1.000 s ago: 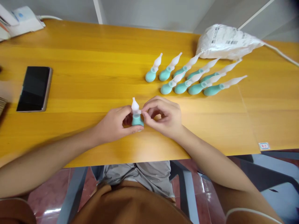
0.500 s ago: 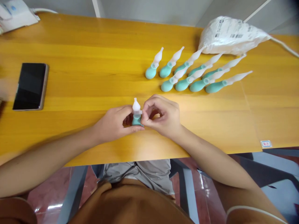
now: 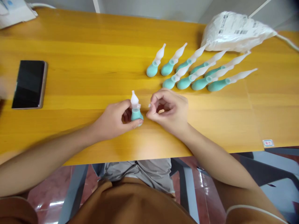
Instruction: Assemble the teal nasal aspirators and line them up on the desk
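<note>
My left hand (image 3: pixel 114 119) is closed around the teal bulb of a small aspirator (image 3: pixel 136 112). It holds it upright on the wooden table (image 3: pixel 81 46), the white tapered tip pointing up. My right hand (image 3: pixel 169 110) sits just right of it, a small gap away, with fingers curled and thumb and forefinger pinched together. I see nothing in that pinch. Behind the hands, several identical teal-and-white aspirators (image 3: pixel 187 81) stand in two rows.
A crumpled white plastic bag (image 3: pixel 235 31) lies at the back right with a white cable (image 3: pixel 287 42) beside it. A black phone (image 3: pixel 28 84) lies at the left. A white device (image 3: pixel 14 11) sits in the far left corner. A small sticker (image 3: pixel 268 143) marks the table's near right edge.
My right hand has let go of the aspirator's white tip and drawn a little to the right. The left hand keeps its hold on the bulb. The view shifted slightly.
</note>
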A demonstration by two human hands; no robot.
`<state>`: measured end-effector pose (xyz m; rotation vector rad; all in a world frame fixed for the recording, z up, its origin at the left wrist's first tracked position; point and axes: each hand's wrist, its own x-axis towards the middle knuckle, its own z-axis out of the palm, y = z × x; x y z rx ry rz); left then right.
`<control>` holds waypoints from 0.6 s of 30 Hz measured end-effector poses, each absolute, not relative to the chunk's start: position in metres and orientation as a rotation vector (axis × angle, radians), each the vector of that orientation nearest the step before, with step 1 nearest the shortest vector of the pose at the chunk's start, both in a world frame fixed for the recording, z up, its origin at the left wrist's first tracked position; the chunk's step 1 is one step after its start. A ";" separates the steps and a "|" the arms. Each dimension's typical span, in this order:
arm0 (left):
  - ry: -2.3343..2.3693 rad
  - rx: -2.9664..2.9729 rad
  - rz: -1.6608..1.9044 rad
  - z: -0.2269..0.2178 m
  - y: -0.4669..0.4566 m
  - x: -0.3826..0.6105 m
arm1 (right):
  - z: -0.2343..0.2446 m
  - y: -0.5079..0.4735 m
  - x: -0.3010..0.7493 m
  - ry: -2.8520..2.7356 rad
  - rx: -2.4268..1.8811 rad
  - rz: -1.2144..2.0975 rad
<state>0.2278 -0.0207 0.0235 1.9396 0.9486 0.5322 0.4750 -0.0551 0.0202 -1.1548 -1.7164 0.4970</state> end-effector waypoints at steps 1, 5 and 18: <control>0.941 1.952 0.550 0.024 -0.021 0.227 | 0.021 -0.053 0.479 -1.755 -1.190 0.533; 0.940 2.116 0.604 0.027 -0.019 0.223 | 0.020 -0.045 0.494 -2.034 -1.254 0.653; 0.935 2.355 0.588 0.025 -0.018 0.220 | 0.018 -0.040 0.507 -2.047 -1.205 0.803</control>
